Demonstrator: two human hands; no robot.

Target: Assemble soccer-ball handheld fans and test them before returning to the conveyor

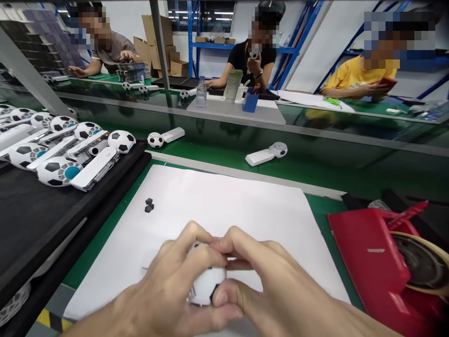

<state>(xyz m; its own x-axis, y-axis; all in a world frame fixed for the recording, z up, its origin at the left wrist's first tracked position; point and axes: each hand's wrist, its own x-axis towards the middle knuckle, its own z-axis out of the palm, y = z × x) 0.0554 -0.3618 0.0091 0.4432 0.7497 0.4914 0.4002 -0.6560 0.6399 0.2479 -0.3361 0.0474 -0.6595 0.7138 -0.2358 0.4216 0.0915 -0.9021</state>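
Note:
Both my hands close around a small football-patterned fan head just above the white sheet near the front edge. My left hand wraps it from the left, fingers curled over the top. My right hand grips it from the right, thumb pressed on its front and fingertips pinched at the top. Most of the fan is hidden by my fingers. Two small black pieces lie on the sheet to the far left.
A black tray at left holds several football fans with white handles. Two more fans lie on the green belt. A red tape dispenser stands at right. Three people sit across the belt.

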